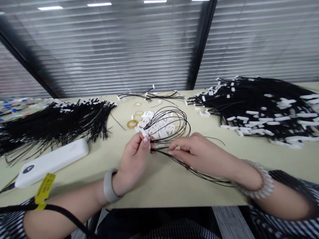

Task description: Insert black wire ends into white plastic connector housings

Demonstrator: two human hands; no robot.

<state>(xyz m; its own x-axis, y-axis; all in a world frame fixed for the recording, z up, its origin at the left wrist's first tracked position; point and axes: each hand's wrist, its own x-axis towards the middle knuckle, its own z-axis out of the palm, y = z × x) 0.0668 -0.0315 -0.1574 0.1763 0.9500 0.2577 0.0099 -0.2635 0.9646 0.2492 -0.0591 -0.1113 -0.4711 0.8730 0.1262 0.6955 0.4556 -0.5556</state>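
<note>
My left hand (136, 158) pinches small white connectors with the ends of several thin black wires (186, 120) between thumb and fingers. The wires curve up from it into a loose loop, and other strands trail to the lower right beneath my right hand (198, 151). That hand has its thumb and forefinger brought together on the strands just right of the connectors. How many strands its fingertips grip is hidden. Behind the loop lies a pile of loose white connectors (163, 128). Amber rubber bands (132, 124) rest to the left of this pile.
A thick bundle of black wires (57, 121) lies at left, a larger one (259, 99) with white connectors at right. A few wires (161, 96) stretch along the back. A white power bank (53, 162) sits at front left. A black cable (59, 209) crosses my left forearm.
</note>
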